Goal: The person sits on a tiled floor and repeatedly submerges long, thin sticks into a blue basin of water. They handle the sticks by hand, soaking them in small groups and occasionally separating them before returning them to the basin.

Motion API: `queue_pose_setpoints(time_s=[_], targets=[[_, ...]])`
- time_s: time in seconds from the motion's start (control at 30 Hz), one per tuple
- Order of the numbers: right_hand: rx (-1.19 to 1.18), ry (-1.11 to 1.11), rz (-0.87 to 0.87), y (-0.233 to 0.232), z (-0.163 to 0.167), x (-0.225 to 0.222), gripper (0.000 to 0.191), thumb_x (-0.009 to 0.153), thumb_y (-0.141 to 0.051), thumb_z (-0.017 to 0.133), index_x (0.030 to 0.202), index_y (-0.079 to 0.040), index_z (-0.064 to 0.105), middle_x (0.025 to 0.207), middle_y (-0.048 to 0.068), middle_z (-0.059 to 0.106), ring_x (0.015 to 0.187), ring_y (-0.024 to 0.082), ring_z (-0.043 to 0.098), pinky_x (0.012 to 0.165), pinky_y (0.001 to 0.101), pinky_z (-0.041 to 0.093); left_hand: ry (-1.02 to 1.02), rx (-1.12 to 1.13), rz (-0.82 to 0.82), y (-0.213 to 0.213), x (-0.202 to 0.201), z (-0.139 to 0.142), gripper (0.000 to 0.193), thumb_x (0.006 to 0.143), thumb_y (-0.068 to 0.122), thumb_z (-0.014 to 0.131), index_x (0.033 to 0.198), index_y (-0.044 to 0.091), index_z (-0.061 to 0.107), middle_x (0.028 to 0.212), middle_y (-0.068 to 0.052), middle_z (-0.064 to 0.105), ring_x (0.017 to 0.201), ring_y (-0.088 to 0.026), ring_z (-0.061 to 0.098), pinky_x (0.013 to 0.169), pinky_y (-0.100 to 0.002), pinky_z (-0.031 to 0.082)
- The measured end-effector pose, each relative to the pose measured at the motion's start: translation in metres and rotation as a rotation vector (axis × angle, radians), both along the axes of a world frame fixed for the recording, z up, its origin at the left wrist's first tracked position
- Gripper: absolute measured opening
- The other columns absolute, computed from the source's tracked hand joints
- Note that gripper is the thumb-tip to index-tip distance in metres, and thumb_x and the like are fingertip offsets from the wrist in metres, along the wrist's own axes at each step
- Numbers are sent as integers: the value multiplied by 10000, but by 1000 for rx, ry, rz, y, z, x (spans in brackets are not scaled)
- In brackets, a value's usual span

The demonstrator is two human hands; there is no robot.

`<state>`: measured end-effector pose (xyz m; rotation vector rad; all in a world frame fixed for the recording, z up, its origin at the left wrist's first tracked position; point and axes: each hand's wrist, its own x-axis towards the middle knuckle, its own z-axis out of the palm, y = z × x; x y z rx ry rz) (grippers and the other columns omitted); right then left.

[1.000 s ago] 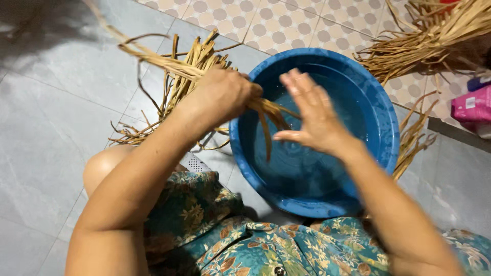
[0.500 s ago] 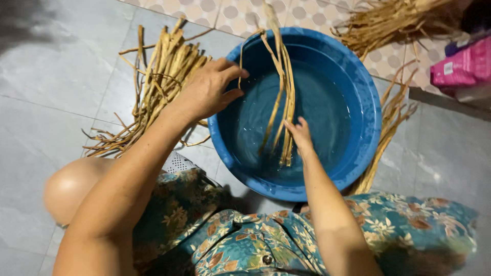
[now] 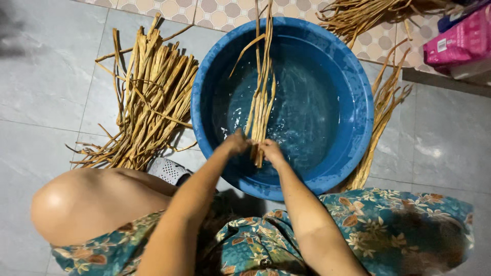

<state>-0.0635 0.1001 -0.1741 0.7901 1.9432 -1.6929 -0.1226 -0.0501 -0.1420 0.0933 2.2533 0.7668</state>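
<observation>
A round blue plastic basin (image 3: 358, 138) with water in it stands on the grey tiled floor in front of me. A small bundle of long dry tan plant strips (image 3: 262, 97) lies in the water, its far ends sticking out over the basin's back rim. My left hand (image 3: 236, 144) and my right hand (image 3: 271, 151) meet at the near end of this bundle inside the basin, both closed around it.
A large heap of the same dry strips (image 3: 148, 102) lies left of the basin. More strips (image 3: 383, 107) rest against its right side and at the top right (image 3: 363, 15). A pink package (image 3: 460, 43) sits at the far right. A white perforated object (image 3: 168, 169) lies by my knee.
My left hand has come off the basin's left rim and joined my right hand on the near end of the bundle. The bundle now lies straighter in the water.
</observation>
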Motion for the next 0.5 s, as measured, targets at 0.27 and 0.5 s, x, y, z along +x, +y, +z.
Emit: queue_pose_setpoints(time_s=[0.27,0.5], targets=[[64,98,-202,3,-16,10,235,877,-293,813,863,-69,742,715,23,689,563,111,600,480,285,488,-30,-212,-220,5,17,7,562,786,421,782,1212,56,748,1241,-235,710,1191,-362,689,1000,-415,553],[576,17,133,4,-26,24,199,915,-276,758,925,-79,780,776,89,707,659,210,663,602,347,521,-284,287,352,5,15,-4,504,811,251,777,1239,16,653,996,-217,728,860,-334,651,744,-485,496]])
